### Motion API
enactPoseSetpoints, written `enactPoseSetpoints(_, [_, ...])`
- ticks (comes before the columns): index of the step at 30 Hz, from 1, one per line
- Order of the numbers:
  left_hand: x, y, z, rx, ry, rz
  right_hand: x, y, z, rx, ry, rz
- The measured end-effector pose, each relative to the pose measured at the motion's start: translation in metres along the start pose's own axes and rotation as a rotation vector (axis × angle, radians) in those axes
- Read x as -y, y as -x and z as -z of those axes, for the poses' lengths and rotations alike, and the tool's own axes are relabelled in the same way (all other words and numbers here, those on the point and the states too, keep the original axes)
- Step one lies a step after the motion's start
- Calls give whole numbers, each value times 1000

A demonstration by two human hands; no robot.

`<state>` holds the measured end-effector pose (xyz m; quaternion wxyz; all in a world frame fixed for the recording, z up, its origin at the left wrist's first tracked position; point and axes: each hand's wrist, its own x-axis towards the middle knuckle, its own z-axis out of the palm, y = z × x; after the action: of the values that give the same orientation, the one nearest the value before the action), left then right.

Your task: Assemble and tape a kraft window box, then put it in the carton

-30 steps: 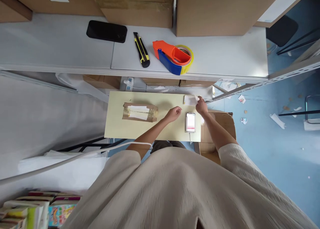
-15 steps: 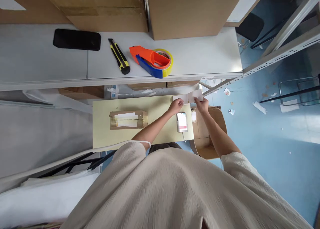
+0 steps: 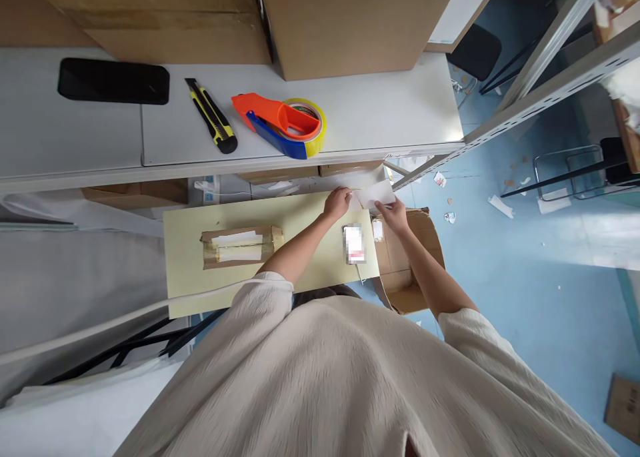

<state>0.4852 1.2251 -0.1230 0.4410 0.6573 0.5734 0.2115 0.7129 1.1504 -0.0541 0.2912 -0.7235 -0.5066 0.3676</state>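
My right hand (image 3: 393,215) pinches a white paper sheet (image 3: 377,194) by its lower right part, above the far right corner of the pale yellow table. At the sheet's left edge, my left hand (image 3: 337,204) is closed with its fingertips on the paper. Just below the sheet, a lit phone (image 3: 355,244) lies on the table with a white cable. Further left on the same table (image 3: 185,230) sits a long taped cardboard package (image 3: 242,246) with white labels.
On the grey shelf (image 3: 380,110) lie a tape dispenser (image 3: 283,124), a utility knife (image 3: 211,115) and a black phone (image 3: 114,81), with cardboard boxes (image 3: 350,24) behind. An open carton (image 3: 395,264) stands right of the table. Paper scraps (image 3: 501,206) litter the blue floor.
The paper has been raised and tilted between my hands, and my left fingers have closed at its left edge. The whole view has shifted, so shelf and table appear further left.
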Motion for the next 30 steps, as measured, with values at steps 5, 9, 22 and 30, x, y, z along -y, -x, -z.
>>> enactPoseSetpoints(5, [-4,4,1,11,-58,-68,30,-3,-4,-161,492,322])
enactPoseSetpoints(9, [-12,7,4,28,-102,-105,50,-14,-21,37,705,522])
enactPoseSetpoints(22, [-23,14,10,98,-120,-111,62,-24,-44,258,868,283])
enactPoseSetpoints(30, [-13,8,8,19,12,-78,42,-33,-46,153,635,105])
